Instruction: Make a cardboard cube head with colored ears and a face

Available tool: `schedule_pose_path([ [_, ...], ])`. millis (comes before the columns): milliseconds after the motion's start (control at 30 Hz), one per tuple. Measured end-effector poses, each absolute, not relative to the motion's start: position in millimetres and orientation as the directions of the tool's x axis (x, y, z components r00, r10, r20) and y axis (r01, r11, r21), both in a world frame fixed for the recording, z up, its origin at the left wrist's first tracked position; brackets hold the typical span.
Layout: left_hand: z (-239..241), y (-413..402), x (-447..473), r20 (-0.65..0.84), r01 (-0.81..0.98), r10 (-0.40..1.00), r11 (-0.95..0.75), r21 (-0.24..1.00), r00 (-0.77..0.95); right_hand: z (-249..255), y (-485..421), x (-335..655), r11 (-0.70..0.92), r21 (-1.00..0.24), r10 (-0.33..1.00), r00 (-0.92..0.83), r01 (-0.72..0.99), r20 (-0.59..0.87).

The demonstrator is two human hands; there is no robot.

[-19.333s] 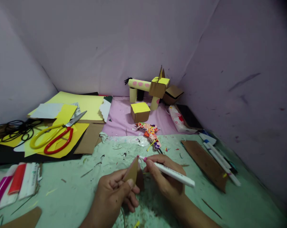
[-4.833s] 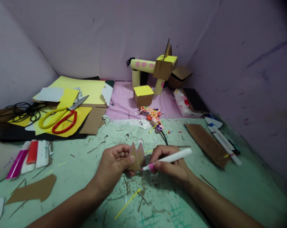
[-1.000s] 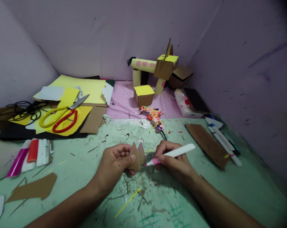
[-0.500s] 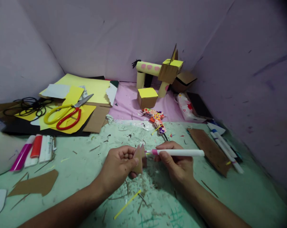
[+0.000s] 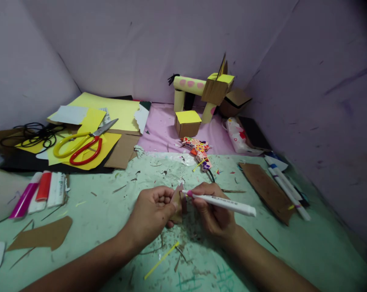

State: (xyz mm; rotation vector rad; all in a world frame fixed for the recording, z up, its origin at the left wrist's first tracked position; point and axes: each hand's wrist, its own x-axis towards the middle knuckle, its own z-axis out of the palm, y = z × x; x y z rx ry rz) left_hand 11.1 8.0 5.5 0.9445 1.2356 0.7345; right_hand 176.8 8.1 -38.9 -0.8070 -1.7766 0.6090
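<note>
The card (image 5: pixel 178 211) was pinched point-up in the left hand (image 5: pixel 151 211), above the middle of the desk (image 5: pixel 101 227). The right hand (image 5: pixel 217 217) gripped the marker (image 5: pixel 232 205), tip at the card's edge. The step appeared to be edge marking; further strokes would require a steady pinch. The box (image 5: pixel 187 129) stood toward the back edge.

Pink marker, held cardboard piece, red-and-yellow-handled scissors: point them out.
Pink marker (image 5: pixel 226 204), head view: white barrel.
Held cardboard piece (image 5: pixel 178 208), head view: near face.
Red-and-yellow-handled scissors (image 5: pixel 95 134), head view: around the pivot.
</note>
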Motion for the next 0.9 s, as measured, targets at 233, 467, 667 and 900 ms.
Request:
schedule_pose_path([
  [233, 5.0, 6.6, 11.0, -0.431, 0.043, 0.877, 0.432, 0.901, 0.214, -41.5, 9.0, 175.7, 0.606, -0.774, 0.793, -0.217, 0.183, 0.569],
  [467, 5.7, 5.2, 10.7, -0.436, 0.035, 0.875, 0.439, 0.898, 0.211, -39.7, 7.3, 176.2, 0.584, -0.790, 0.809, -0.205, 0.187, 0.551],
  [667, 4.2, 5.5, 8.9, -0.433, 0.011, 0.878, 0.441, 0.898, 0.203, -35.8, 5.6, 177.6, 0.569, -0.803, 0.815, -0.247, 0.176, 0.524],
  [900, 4.7, 6.1, 9.7, -0.435, 0.002, 0.879, 0.443, 0.896, 0.197, -35.9, 5.9, 177.6, 0.582, -0.795, 0.808, -0.232, 0.170, 0.542],
])
